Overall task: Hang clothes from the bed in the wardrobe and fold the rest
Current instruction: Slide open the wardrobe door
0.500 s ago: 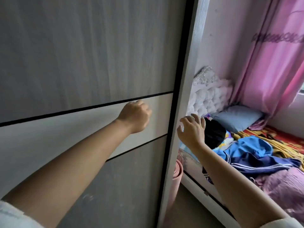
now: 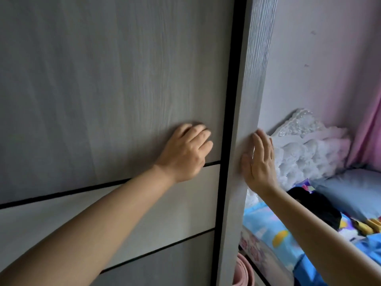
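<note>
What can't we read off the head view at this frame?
- Wardrobe interior: hidden behind the shut wardrobe door.
- Left hand fingertips: motion-blurred against the door.
- Right hand palm: faces the wardrobe side panel, contact unseen.
- Clothes on the bed: mostly cut off by the right edge and the right forearm.

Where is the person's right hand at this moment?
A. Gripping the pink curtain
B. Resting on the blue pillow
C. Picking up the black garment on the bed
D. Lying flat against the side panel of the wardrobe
D: the right hand lies with straight fingers against the wardrobe's side panel, apart from the bed.
</note>
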Available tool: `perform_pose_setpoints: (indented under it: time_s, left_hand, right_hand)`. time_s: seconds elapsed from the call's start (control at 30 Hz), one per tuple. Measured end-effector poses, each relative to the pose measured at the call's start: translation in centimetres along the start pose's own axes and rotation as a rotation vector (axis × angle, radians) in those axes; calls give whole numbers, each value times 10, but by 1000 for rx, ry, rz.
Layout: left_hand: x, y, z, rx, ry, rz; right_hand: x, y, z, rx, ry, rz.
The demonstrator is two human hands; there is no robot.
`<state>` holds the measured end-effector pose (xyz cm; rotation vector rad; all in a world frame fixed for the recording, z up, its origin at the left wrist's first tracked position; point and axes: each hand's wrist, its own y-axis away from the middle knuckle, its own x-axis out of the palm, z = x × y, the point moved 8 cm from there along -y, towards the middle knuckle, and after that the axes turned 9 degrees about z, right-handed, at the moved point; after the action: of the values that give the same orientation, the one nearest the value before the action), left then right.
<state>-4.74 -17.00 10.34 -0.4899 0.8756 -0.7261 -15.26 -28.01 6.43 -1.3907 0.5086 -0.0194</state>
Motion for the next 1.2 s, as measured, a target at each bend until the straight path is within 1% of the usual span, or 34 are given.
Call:
perform_pose_setpoints:
  time_s: [0.1,0.17,0.23,0.33,0.4,0.57,0.7,0.8,0.93,0.97,1.03,1.1,1.2]
  left_hand:
    - [4,-27,0,5,-27,52]
    - [0,-45,9,-5,-52,57]
    - [-3,-61,16,15,-93,97]
    - [-1,-78,22,70,-232,198]
    - [-1,-84,25,92,-274,243]
    - [-5,-93,22,133,-294,189]
    - [-11,-88,27,165,-345,138]
    - [-20,-74,36,163,-378,88]
    - [-36,-43,50,147,-279,-17]
    - [-40,-35,54,140,-270,-30]
    - [-48,-16,64,122,-280,-36]
    - [-55,2,73,92,-295,-30]
    - [-67,35,90,7,-314,-12]
  right_hand:
    - [11,-1,-4,77,-148,32]
    - [17,0,-2,115,-211,43]
    - [19,0,1,116,-237,44]
    - [23,-1,1,97,-243,70]
    - [24,0,0,94,-215,72]
    - [21,0,6,68,-157,11]
    - [19,3,5,86,-121,4]
    - [18,2,5,92,-90,32]
    - [13,5,11,167,20,-8]
    - [11,5,15,167,75,-40]
    - [10,2,35,88,120,-66]
    - [14,-2,63,-23,52,-62]
    - [30,-12,111,-97,-198,-14]
